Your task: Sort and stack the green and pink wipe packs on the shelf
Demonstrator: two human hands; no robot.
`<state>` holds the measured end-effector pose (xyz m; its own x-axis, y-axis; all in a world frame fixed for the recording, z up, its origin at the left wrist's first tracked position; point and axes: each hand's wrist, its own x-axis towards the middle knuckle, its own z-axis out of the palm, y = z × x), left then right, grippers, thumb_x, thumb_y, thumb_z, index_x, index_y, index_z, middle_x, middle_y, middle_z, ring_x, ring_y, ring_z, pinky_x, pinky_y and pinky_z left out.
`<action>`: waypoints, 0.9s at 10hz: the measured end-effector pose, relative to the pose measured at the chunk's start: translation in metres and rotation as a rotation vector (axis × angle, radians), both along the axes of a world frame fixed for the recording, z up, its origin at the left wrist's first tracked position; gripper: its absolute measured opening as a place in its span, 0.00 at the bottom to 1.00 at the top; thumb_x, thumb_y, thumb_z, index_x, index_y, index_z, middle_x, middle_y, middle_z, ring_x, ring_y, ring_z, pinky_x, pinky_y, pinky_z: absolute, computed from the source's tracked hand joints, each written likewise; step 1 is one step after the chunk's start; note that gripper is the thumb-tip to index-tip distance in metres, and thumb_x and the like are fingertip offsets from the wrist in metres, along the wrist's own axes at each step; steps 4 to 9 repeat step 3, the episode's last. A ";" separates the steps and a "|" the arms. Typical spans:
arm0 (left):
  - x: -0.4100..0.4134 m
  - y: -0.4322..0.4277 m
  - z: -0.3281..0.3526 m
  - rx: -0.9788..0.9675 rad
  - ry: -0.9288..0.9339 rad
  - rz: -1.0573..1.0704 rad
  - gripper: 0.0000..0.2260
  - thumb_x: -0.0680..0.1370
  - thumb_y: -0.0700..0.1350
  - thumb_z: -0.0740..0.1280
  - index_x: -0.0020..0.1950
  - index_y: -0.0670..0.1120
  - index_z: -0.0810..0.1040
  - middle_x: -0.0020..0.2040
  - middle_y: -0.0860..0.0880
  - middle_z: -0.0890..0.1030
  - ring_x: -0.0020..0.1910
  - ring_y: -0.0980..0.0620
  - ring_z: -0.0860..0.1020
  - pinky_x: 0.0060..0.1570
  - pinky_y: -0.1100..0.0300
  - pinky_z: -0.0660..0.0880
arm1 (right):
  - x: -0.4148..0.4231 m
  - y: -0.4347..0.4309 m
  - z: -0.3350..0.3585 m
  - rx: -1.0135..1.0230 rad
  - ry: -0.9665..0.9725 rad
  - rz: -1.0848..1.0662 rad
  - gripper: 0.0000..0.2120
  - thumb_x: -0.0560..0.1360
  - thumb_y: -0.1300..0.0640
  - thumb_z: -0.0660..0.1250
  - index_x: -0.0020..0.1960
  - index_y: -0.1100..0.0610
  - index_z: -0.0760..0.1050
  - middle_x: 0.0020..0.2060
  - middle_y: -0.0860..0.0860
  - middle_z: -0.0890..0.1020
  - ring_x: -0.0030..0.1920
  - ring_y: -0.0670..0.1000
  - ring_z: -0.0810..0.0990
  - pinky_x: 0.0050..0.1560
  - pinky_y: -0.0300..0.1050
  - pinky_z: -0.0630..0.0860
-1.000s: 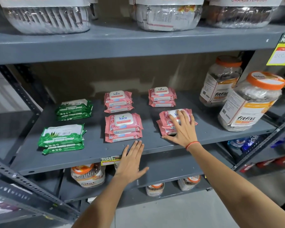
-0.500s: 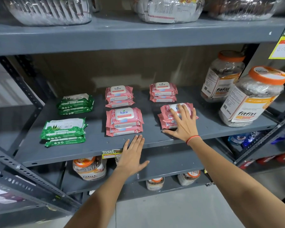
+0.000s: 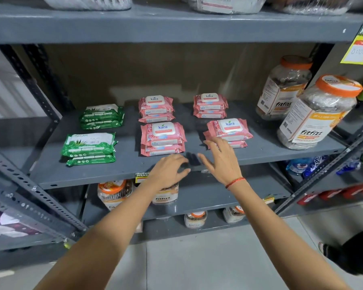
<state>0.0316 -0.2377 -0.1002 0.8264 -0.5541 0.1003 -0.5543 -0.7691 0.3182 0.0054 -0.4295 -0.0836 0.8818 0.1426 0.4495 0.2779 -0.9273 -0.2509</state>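
Stacks of soft plastic wipe packs lie sorted on the grey metal shelf (image 3: 117,172). Two green stacks sit at the left, the rear green stack (image 3: 102,116) behind the front green stack (image 3: 89,147). Four pink ones lie to their right: a rear-middle pink stack (image 3: 156,108), a front-middle pink stack (image 3: 162,139), a rear-right pink stack (image 3: 210,105) and a front-right pink stack (image 3: 228,132). Every pack lies flat with its long axis running left to right along the shelf.

The left hand (image 3: 169,171) hovers over the front lip, its grip loosely curled and empty, just in front of the front-middle pink stack. The right hand (image 3: 220,160) has its fingers spread and holds nothing; its fingertips overlap the near left corner of the front-right pink stack, though whether they touch it cannot be told.

That stack looks slightly skewed, its lower packs poking out leftward, so it seems the likeliest to need squaring, and the right hand is nearer. Bare shelf separates the two pink columns. Two clear plastic jars with orange lids (image 3: 314,114) stand near on the right, limiting room that way.
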 end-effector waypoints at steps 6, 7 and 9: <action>-0.039 0.048 0.143 -0.539 -0.638 -0.042 0.16 0.78 0.48 0.62 0.61 0.41 0.76 0.61 0.45 0.77 0.63 0.50 0.72 0.63 0.59 0.66 | -0.043 0.037 0.117 0.213 -0.584 0.133 0.17 0.77 0.55 0.64 0.60 0.66 0.76 0.56 0.60 0.79 0.56 0.54 0.74 0.62 0.41 0.68; -0.039 0.048 0.143 -0.539 -0.638 -0.042 0.16 0.78 0.48 0.62 0.61 0.41 0.76 0.61 0.45 0.77 0.63 0.50 0.72 0.63 0.59 0.66 | -0.043 0.037 0.117 0.213 -0.584 0.133 0.17 0.77 0.55 0.64 0.60 0.66 0.76 0.56 0.60 0.79 0.56 0.54 0.74 0.62 0.41 0.68; -0.039 0.048 0.143 -0.539 -0.638 -0.042 0.16 0.78 0.48 0.62 0.61 0.41 0.76 0.61 0.45 0.77 0.63 0.50 0.72 0.63 0.59 0.66 | -0.043 0.037 0.117 0.213 -0.584 0.133 0.17 0.77 0.55 0.64 0.60 0.66 0.76 0.56 0.60 0.79 0.56 0.54 0.74 0.62 0.41 0.68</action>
